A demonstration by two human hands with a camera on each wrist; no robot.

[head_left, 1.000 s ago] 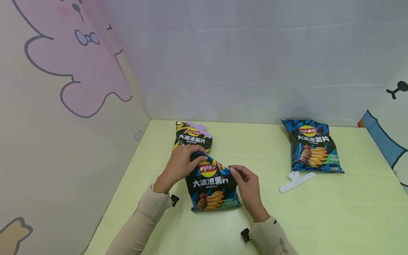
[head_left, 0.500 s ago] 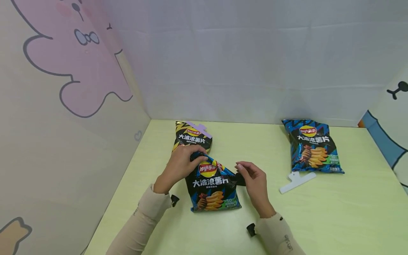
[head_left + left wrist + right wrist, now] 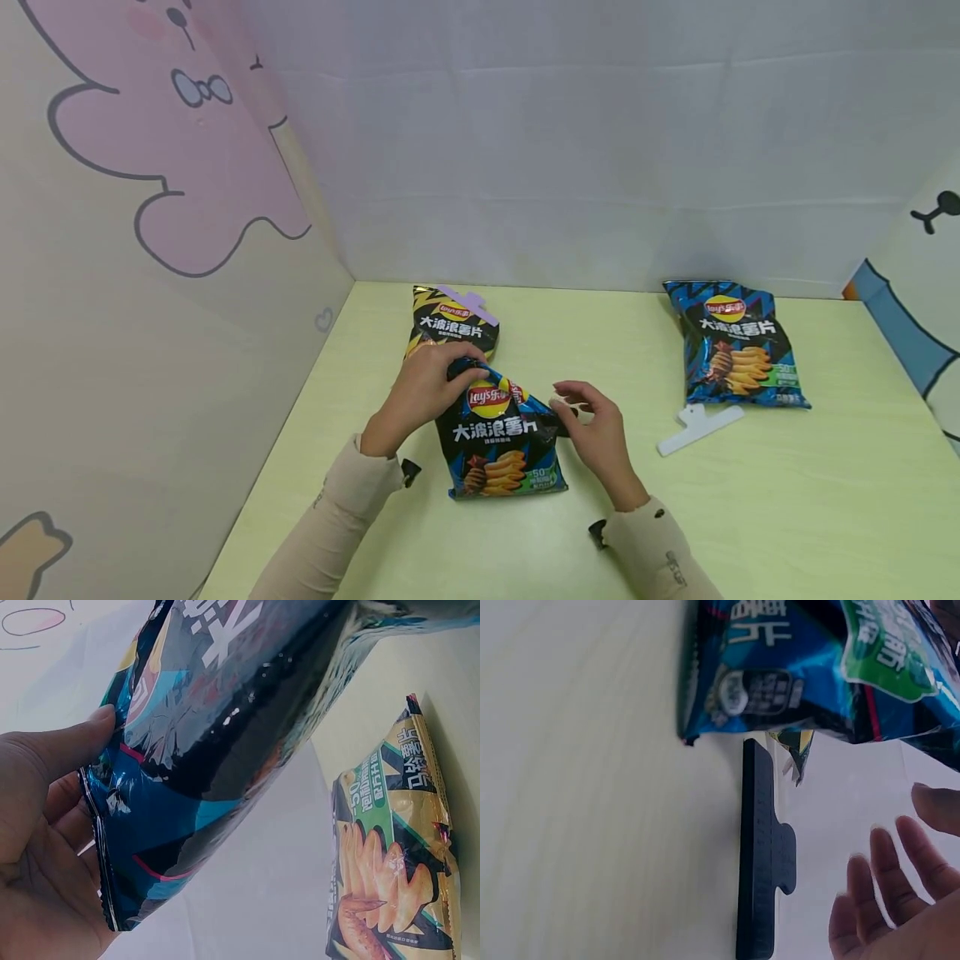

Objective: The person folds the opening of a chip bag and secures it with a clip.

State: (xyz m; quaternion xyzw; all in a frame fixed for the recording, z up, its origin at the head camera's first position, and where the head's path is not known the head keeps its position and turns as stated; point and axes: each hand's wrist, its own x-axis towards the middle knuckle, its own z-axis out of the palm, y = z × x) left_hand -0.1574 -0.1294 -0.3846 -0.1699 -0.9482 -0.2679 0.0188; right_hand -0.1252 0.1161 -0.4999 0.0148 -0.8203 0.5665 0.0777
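Note:
My left hand (image 3: 431, 379) pinches the folded-down top of a blue and black potato chip bag (image 3: 495, 454), thumb in front and fingers behind. The left wrist view shows the thumb (image 3: 82, 739) pressing near the bag's sealed edge. Beside the bag's upper right corner is my right hand (image 3: 600, 433), thumb and fingers spread and holding nothing. In the right wrist view its fingers (image 3: 889, 877) are loosely bent, apart from the bag. A black bag clip (image 3: 757, 855) lies on the table beyond the bag; in the head view the right hand mostly hides it.
Behind the left hand lies a yellow and black chip bag (image 3: 446, 329) with a purple clip (image 3: 471, 302) across its top. Another blue chip bag (image 3: 738, 350) lies back right, a white clip (image 3: 701, 429) just in front of it. Walls border the table's back and left.
My right hand let go of the bag's folded right edge and moved right, uncovering part of the black clip. Its fingers then spread and shifted slightly. The left hand kept its hold.

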